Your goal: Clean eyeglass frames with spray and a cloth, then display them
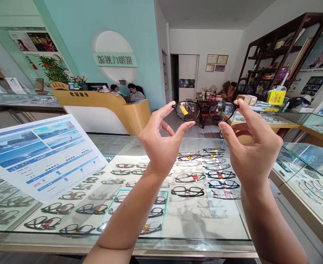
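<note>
A glass counter (205,242) carries a printed sheet (37,157) at its left. Beneath the clear top, rows of glasses (187,191) lie on a pale base (175,225), some inside a teal border (166,211), many bearing red, orange or yellow tags (195,177).

On my feed, the left hand (164,141) and right hand (253,145) hold up dark-rimmed glasses (204,107). Below, I see spectacles (188,191) inside a glass counter (205,231).
</note>
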Motion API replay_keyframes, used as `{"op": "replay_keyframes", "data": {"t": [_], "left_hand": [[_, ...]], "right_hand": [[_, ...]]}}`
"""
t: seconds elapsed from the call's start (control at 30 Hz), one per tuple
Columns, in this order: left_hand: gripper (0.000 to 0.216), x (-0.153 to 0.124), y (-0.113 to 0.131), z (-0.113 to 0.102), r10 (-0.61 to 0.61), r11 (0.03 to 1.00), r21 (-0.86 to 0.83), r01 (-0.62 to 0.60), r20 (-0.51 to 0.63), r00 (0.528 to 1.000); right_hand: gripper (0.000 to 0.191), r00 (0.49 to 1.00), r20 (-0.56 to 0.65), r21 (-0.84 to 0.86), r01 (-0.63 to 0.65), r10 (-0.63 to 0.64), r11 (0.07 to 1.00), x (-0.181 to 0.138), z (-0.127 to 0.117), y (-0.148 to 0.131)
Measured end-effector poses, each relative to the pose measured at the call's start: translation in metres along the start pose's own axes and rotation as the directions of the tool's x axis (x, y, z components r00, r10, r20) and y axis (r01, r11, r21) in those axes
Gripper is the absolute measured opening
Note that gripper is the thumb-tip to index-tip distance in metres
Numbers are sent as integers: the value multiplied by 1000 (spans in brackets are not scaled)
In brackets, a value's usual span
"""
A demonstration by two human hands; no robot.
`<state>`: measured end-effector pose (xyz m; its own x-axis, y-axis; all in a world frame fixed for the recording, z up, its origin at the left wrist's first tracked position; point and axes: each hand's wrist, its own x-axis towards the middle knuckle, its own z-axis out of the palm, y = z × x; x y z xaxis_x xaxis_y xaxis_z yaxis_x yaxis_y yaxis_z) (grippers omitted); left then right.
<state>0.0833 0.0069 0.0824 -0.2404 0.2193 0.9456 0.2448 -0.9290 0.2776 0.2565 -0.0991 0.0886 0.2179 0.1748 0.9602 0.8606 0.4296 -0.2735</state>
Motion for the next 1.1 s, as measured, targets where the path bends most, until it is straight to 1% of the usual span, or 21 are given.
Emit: {"op": "replay_keyframes", "data": {"t": [0.23,0.53,0.7,0.87,1.0,1.1], "left_hand": [[61,-3,-9,8,-52,994,-98,52,0,999],[60,-2,-20,10,-75,988,-130,79,33,997],[58,-1,-16,9,-25,997,-75,24,-13,1000],[61,-3,-10,5,53,998,-13,-54,-48,997],[65,-6,-7,2,122,991,66,-117,-76,990],[64,-7,-5,1,164,980,122,-154,-78,983]], "right_hand": [[50,999,-31,2,23,-23,1000,2,0,-6],[47,1000,-20,8,12,-12,1000,1,-3,-13],[48,1000,6,72,-21,21,997,0,-2,-9],[51,998,23,70,-64,62,995,-2,3,-2],[53,988,63,99,-145,139,984,-2,6,1],[55,975,95,123,-212,201,969,-2,7,-1]]}}
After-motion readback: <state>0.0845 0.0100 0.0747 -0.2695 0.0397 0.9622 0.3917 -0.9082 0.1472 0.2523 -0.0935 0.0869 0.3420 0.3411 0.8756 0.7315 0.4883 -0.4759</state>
